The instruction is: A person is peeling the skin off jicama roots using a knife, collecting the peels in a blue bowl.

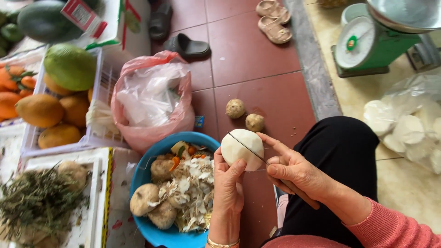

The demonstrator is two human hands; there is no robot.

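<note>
White, peeled root (242, 148) sits clasped in the left hand (228, 181), fingers wrapped under it, above the red tile floor (257, 55). The right hand (294, 171) is clenched on a knife (250, 149), its thin blade laid across the root. Just left, a blue bowl (151, 156) holds peelings and unpeeled roots; two more roots (244, 115) lie on the tiles beyond.

left hand (228, 181) cupping peeled white root (242, 149), right hand (294, 170) gripping knife (250, 149)
</note>
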